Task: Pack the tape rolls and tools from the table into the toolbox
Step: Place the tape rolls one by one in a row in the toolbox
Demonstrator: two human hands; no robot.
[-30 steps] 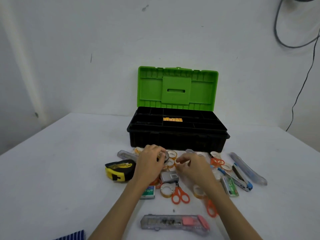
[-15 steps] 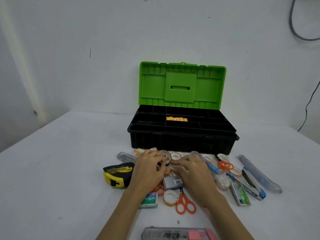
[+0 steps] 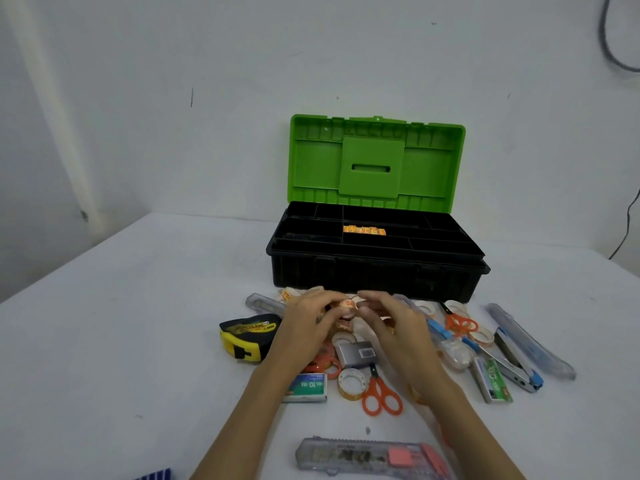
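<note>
While both hands hover over the pile, the left hand [image 3: 304, 327] pinches a small tape roll [image 3: 347, 308] just in front of the open toolbox [image 3: 374, 271]; the right hand [image 3: 391, 323] has curled fingers by it, grip unclear. Scissors [image 3: 380, 396] and a tape measure [image 3: 247, 336] lie nearby on the table [image 3: 121, 341].

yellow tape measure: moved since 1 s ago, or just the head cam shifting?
No. The yellow tape measure lies in the same place against the toolbox, off its front-left corner and beside the left hand. Only the camera has shifted.
</note>
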